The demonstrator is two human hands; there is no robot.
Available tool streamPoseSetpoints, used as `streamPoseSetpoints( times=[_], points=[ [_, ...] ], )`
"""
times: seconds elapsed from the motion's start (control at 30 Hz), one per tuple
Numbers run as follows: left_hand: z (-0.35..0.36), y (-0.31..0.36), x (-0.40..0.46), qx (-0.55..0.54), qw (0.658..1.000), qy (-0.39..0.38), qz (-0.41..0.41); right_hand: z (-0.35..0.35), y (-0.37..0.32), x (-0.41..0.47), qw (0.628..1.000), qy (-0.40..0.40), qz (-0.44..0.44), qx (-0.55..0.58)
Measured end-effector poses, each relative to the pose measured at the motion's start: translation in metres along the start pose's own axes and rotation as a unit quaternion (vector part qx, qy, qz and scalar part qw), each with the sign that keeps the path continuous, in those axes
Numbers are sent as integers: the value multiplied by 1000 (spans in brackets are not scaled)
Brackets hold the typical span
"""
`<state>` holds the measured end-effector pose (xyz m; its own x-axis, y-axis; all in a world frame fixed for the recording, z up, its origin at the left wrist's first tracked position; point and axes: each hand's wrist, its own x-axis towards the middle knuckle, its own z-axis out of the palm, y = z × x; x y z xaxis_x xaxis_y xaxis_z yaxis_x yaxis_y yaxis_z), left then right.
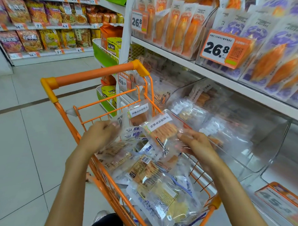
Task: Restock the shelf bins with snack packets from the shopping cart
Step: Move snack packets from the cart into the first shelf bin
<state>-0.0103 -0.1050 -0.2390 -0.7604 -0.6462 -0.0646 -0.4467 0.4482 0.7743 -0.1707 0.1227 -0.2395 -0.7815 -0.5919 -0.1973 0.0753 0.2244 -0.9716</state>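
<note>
Here, an orange shopping cart stands on the tiled floor, just beside a white shelf on its right. The cart's basket is heaped with clear snack packets; some show orange strips inside, others bear blue and white print.

Left hand: over the cart's left rim, fingers curled round the edge of a bunch of clear packets with blue print.

Right hand: over the cart's right rim, fingers curled on the edge of a packet of orange strips with a white label, which lies tilted on top of the heap between the 2 hands.

Shelf bins: a clear bin on the lower shelf, just right of the right hand, holding clear packets at its far end; its near part looks bare, though glare makes this hard to judge.

Upper shelf: rows of upright packets, orange to the left, purple and orange to the right, with 2 orange price tags reading 26.8.

Far left: an aisle of shelves stocked with bagged snacks in red, yellow and orange.
</note>
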Motion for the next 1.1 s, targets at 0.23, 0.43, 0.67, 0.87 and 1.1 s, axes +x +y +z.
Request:
streamPoseSetpoints(
  times=[0.23,0.43,0.67,0.87,1.1],
  points=[
    [-5,17,-1,-325,943,-7,-72,-7,-2,-9,958,-23,87,271],
    [24,25,6,-339,927,-108,-124,-7,-4,-12,950,10,36,310],
    [41,32,4,-415,876,-194,-153,-11,0,-14,983,44,7,176],
    [38,31,1,-455,842,-247,-151,1,0,-16,992,36,-19,123],
    [54,51,-12,-604,734,-288,-120,16,-1,-13,953,97,-25,285]
  ],
)
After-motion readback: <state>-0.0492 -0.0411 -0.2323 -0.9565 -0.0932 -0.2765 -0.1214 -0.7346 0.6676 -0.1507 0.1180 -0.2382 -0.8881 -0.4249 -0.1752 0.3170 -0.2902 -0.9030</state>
